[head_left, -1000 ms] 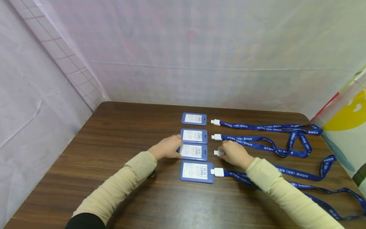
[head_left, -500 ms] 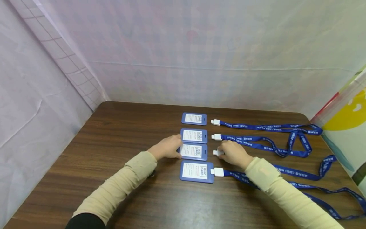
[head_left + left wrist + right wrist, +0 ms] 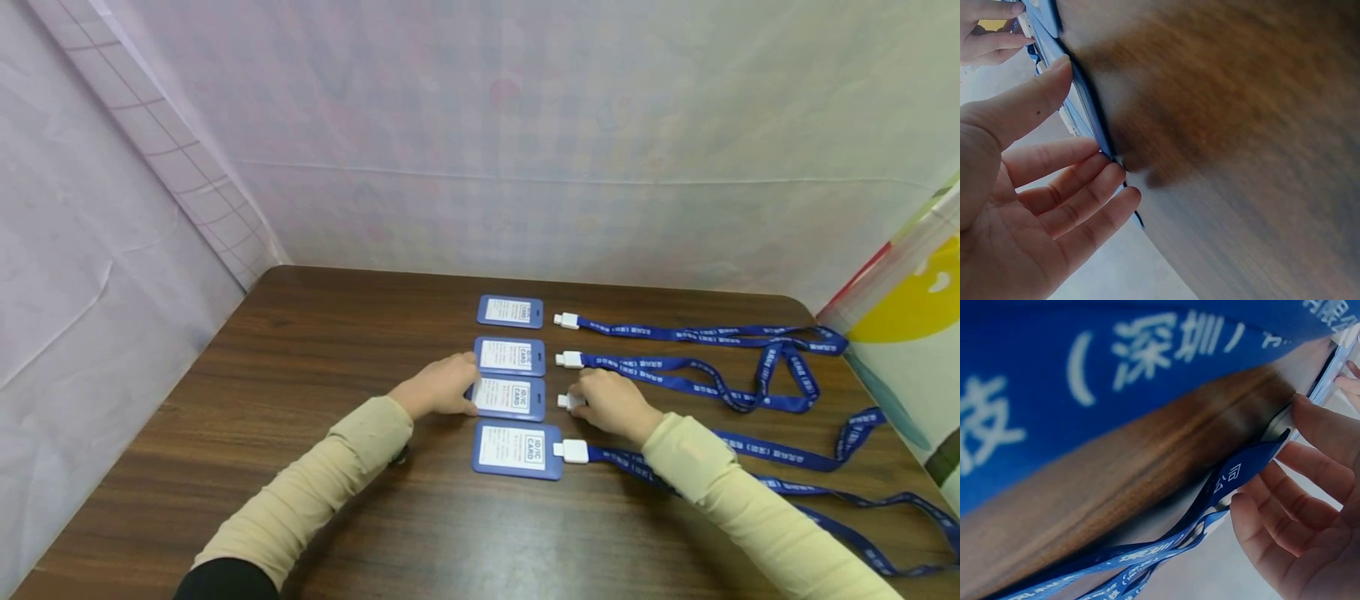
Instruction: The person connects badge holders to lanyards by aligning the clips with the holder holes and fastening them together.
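Note:
Four rows are not evenly filled: in the head view, several blue ID card holders lie in a column, each facing a blue lanyard with a white clip. My left hand (image 3: 441, 386) pinches the left end of the third card holder (image 3: 512, 397) from the back, thumb and index finger at its opposite edges. My right hand (image 3: 611, 402) pinches the white clip (image 3: 564, 401) of the third lanyard (image 3: 787, 454); its tip points at the holder's slot, a small gap apart. The right wrist view shows the clip partly hidden by the thumb (image 3: 1322, 425).
The nearest card holder (image 3: 517, 451) has a white clip (image 3: 575, 451) touching its slot end. Two more holders, the farthest (image 3: 509, 312) and the second (image 3: 509, 357), lie beyond, with clips apart from them. Lanyards stretch right across the brown table (image 3: 300, 358). A white curtain (image 3: 525, 125) hangs behind.
My right hand has slid the third lanyard's clip slightly left, closer to the card holder. The left hand stays in place on the holder.

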`<state>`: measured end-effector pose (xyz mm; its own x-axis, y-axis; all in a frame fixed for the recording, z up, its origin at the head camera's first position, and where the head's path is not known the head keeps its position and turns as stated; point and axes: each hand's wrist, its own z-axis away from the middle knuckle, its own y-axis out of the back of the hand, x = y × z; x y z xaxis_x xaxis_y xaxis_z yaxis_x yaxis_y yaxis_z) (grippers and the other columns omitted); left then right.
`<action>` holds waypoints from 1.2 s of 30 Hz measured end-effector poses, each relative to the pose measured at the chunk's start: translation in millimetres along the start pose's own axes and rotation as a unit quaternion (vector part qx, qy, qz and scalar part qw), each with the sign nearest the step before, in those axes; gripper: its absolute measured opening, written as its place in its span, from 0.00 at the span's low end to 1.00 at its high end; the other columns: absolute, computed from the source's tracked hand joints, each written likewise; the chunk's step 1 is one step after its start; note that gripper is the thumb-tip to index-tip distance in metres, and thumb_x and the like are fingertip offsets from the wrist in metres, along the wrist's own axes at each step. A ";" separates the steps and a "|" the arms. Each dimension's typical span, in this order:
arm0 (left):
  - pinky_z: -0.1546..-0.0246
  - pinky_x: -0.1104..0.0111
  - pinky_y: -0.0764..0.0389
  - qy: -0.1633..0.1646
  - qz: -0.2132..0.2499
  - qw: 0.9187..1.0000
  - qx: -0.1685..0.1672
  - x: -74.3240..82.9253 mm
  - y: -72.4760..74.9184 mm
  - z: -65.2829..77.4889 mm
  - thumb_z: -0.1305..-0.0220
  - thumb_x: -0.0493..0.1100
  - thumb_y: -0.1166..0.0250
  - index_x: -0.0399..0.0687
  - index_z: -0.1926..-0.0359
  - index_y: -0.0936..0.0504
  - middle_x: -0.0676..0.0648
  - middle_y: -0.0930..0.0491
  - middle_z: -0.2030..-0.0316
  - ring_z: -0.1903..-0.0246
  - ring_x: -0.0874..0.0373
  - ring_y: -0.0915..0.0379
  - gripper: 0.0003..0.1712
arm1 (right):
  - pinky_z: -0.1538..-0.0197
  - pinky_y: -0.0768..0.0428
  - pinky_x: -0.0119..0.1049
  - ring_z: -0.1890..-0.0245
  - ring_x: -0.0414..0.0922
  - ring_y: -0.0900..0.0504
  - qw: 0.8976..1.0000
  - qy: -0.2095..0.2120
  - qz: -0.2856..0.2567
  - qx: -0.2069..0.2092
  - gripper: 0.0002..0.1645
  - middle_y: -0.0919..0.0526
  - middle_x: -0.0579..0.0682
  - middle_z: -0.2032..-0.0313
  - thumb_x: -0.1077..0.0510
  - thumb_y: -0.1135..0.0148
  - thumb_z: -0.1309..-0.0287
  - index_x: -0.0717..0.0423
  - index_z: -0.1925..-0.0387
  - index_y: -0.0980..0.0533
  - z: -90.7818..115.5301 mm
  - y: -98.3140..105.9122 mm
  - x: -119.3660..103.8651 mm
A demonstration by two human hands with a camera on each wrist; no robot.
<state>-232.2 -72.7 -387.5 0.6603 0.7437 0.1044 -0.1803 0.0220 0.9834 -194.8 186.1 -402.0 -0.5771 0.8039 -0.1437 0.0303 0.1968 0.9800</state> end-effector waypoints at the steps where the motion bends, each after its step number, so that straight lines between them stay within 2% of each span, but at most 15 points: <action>1: 0.62 0.65 0.26 0.000 0.001 1.000 0.000 0.0 -0.1 0.0 0.55 0.49 0.28 0.40 0.67 0.19 0.46 0.28 0.66 0.66 0.56 0.32 0.19 | 0.77 0.29 0.35 0.80 0.42 0.30 1.000 0.001 0.000 0.001 0.05 0.30 0.45 0.80 0.62 0.31 0.59 0.54 0.79 0.21 0.0 -0.2 0.1; 19: 0.61 0.65 0.26 0.006 0.001 1.000 -0.006 0.9 1.6 0.2 0.54 0.50 0.28 0.40 0.66 0.19 0.46 0.28 0.65 0.66 0.56 0.32 0.20 | 0.76 0.28 0.35 0.80 0.42 0.30 1.000 0.006 0.000 -0.001 0.07 0.30 0.45 0.80 0.62 0.31 0.59 0.52 0.82 0.24 -3.1 -0.4 -1.9; 30: 0.60 0.65 0.26 0.012 0.005 1.000 -0.017 1.4 1.9 -0.7 0.53 0.50 0.29 0.39 0.65 0.19 0.46 0.28 0.64 0.65 0.56 0.32 0.20 | 0.76 0.27 0.34 0.79 0.42 0.29 1.000 -0.006 -0.007 -0.010 0.05 0.29 0.44 0.80 0.61 0.31 0.59 0.54 0.79 0.21 -5.2 -0.7 -4.5; 36: 0.63 0.66 0.27 0.004 0.010 1.000 -0.012 1.8 4.3 0.9 0.53 0.49 0.29 0.39 0.67 0.19 0.46 0.29 0.67 0.67 0.56 0.33 0.18 | 0.76 0.28 0.34 0.80 0.41 0.31 1.000 0.000 -0.011 -0.013 0.07 0.30 0.44 0.80 0.61 0.31 0.59 0.52 0.81 0.23 -6.3 -0.6 -5.7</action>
<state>-231.1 -71.9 -382.9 0.6500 0.7500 0.1219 -0.2106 0.0237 0.9773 -196.6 177.9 -400.8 -0.5777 0.7993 -0.1657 -0.0036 0.2005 0.9797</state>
